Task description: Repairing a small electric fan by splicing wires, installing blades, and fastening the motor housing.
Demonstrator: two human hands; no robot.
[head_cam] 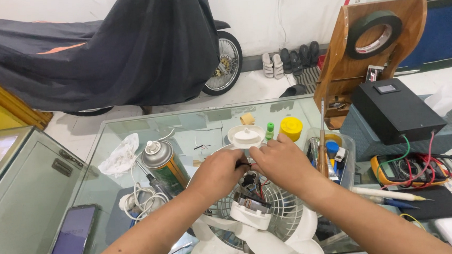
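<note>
A white fan (253, 230) lies open on the glass table (183, 119), its grille and motor housing facing up, with red and black wires showing at the motor. My left hand (219, 172) and my right hand (280, 163) meet just above the motor and pinch a thin dark wire (243, 165) between their fingertips. A white round fan cap (246, 136) sits just beyond the fingers.
A green-and-gold spray can (164, 165) stands left of my hands, with a white cable coil (139, 197), a crumpled cloth (120, 155) and a phone (70, 241). At right are a clear tub of tools (332, 154), a yellow lid (291, 128), a black box (392, 109), a multimeter (401, 168) and a wooden tape stand (372, 34). A covered motorbike (127, 49) stands behind.
</note>
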